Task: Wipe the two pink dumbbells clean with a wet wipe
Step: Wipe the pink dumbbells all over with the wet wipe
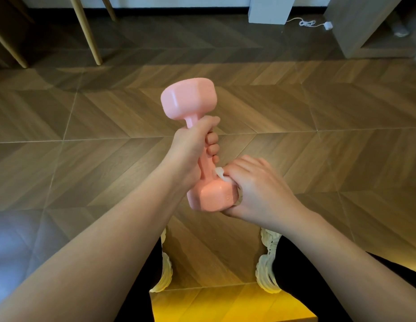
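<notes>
Pink dumbbell (206, 164) being held off the wooden floor (318, 112), slightly tilted, between both hands.
Left hand (190, 149) is gripping the handle, fingers curled round it, and the upper head is sticking out beyond that hand. Right hand (255, 189) is clasping the lower head, pressing a white wet wipe (219, 172) against it. A fold of wipe is showing just past the right fingers, beside the handle.

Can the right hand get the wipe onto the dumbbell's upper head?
Probably yes: the upper head is bare above the left hand, which grips only the handle. The right hand holds the wipe at the lower head.
</notes>
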